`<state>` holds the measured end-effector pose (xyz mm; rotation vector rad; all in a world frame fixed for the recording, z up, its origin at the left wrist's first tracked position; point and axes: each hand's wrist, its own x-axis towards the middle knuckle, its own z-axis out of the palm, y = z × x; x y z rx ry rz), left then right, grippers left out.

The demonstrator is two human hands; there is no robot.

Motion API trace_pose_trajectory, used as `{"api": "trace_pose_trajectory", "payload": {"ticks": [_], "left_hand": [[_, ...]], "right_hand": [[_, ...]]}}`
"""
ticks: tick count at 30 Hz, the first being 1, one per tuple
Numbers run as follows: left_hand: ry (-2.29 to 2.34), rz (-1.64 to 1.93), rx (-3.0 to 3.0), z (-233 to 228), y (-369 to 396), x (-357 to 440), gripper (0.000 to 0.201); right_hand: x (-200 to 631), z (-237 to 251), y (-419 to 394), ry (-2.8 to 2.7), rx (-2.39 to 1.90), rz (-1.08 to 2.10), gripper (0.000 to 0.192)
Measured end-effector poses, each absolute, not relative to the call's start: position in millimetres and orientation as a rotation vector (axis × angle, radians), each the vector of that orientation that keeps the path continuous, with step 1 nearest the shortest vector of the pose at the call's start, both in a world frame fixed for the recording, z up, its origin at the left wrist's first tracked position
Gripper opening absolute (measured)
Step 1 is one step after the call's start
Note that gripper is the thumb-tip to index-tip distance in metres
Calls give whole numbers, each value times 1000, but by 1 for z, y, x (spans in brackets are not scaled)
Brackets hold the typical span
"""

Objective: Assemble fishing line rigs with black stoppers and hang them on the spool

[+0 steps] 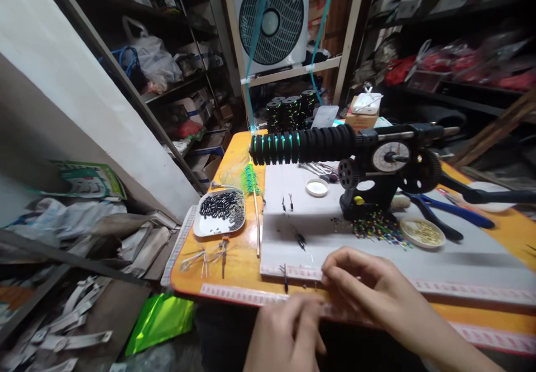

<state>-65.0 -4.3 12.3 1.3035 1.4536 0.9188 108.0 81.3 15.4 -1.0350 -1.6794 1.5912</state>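
Head view: black piece (286, 282) near hands (282, 330) (377, 291)

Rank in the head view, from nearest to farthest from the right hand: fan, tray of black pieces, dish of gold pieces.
1. Dish of gold pieces: beyond the right hand, to its right.
2. Tray of black pieces: on the left side of the table.
3. Fan: far back, beyond the table.
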Motion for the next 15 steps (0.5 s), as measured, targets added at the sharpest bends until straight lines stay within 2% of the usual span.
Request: {"api": "trace_pose_trajectory", "payload": {"ticks": [3,6,8,11,15], "left_hand": [[1379,1167,1260,52,41,-73,48],[1250,1219,1306,71,97,-70,58],[1335,1260,1397,72,125,-68,49],[1425,1356,1497,68,134,-67,25],[1434,1613,1614,66,104,-64,18]], "right_hand": [[114,16,93,-2033,-1040,1005,26],[116,12,99,-2121,-980,658,18],[118,9,101,-2145,-945,547,17],[123,7,100,-2147,-950,426,14],[132,19,96,-2060,-1012,375,26]]}}
